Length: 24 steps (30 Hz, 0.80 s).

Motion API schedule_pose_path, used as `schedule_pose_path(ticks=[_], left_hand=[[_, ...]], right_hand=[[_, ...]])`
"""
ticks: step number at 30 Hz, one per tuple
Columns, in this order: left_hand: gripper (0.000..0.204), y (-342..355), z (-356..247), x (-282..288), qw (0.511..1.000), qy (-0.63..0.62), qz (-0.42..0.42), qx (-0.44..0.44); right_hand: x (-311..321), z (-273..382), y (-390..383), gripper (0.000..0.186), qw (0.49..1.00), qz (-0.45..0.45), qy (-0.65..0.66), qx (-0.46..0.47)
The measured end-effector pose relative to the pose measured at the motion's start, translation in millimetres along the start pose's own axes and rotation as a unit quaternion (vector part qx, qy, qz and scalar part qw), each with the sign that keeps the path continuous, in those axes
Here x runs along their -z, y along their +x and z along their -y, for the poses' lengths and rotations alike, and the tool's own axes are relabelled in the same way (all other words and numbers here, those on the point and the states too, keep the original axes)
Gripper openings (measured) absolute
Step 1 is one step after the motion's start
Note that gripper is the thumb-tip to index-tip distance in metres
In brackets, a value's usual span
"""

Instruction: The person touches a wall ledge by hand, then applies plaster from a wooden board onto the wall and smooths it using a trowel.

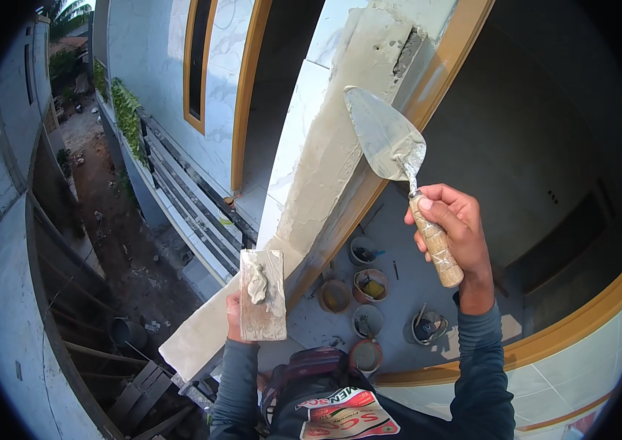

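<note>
My right hand (451, 224) is closed round the wooden handle of a pointing trowel (388, 136). Its grey, mortar-smeared blade points up and left, over the edge of a sill. My left hand (234, 317) holds a small rectangular mortar board (263, 323) from behind, so most of its fingers are hidden. A lump of wet grey mortar (257, 284) lies on the board. Beyond it runs a long ledge coated in smooth mortar (318, 172), with a rough open gap (407, 53) near its far end. White marbled tile (297, 121) borders the coat on the left.
Several buckets (369, 286) stand on the floor below, on the inner side of the ledge. An orange-brown frame (443, 88) runs along the ledge's right edge. To the left, a dark slatted railing (190, 183) overlooks a drop to a dirt alley (105, 191).
</note>
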<state>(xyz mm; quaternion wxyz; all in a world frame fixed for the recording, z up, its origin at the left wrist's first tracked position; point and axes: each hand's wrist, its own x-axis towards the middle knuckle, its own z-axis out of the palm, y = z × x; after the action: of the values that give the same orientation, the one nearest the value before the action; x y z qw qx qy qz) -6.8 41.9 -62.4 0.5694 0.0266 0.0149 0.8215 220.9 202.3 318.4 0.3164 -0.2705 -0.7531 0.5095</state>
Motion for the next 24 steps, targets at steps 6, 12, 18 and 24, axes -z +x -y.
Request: schedule_pose_path(ticks=[6,12,18,24], left_hand=[[0.062,-5,-4,3,1.0,-0.002,-0.015,-0.016],[0.061,-9,-13,7,0.999,0.015,-0.008,-0.035],[0.062,-10,-12,3,1.0,-0.005,0.001,-0.016],[0.064,-6,-9,5,1.0,0.012,-0.009,-0.009]], right_hand=[[-42,-149,-27,0.029,0.985,0.057,-0.017,-0.164],[-58,-202,-51,0.033,0.972,0.097,-0.215,-0.011],[-76,-199,-50,0.031,0.938,0.084,-0.335,0.014],[-89,-157,-35,0.03,0.939,0.006,-0.328,0.104]])
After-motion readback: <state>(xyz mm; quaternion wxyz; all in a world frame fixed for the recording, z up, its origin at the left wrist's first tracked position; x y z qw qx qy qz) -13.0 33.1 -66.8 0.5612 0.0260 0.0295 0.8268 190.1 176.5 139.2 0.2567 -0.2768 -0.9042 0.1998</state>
